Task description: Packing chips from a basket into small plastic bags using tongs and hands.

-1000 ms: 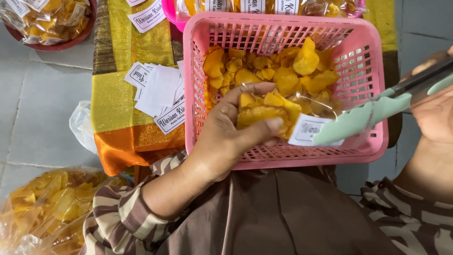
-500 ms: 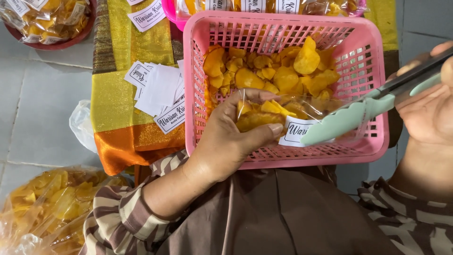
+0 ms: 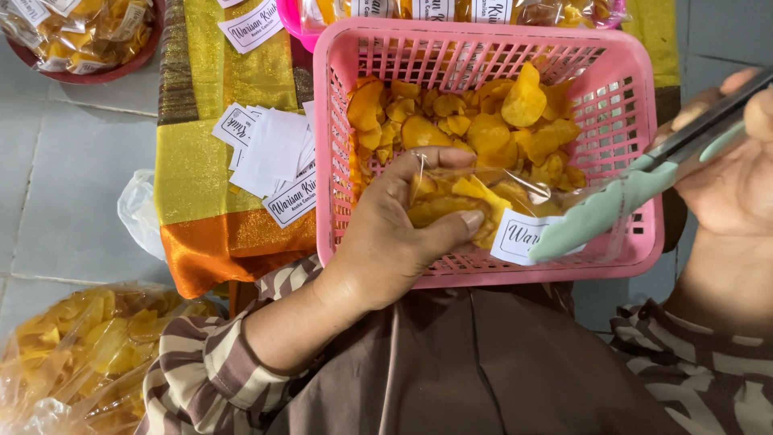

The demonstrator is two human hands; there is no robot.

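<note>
A pink plastic basket (image 3: 636,89) on my lap holds a heap of yellow chips (image 3: 483,121). My left hand (image 3: 386,242) grips a clear plastic bag of chips (image 3: 475,201) over the basket's near side; a white paper label (image 3: 519,236) shows inside the bag. My right hand (image 3: 737,169) holds tongs with pale green tips (image 3: 608,209). The tips lie against the open end of the bag, beside the label.
A gold and orange cloth (image 3: 205,177) to the left carries a pile of white labels (image 3: 270,157). A red bowl (image 3: 113,71) of filled bags sits at the top left. A big clear bag of chips (image 3: 80,354) lies at the bottom left on grey floor tiles (image 3: 72,185).
The tongs drew back up to the right, then lowered a little toward the bag's open end. My left hand turned the bag slightly; the label shifted left, then back right.
</note>
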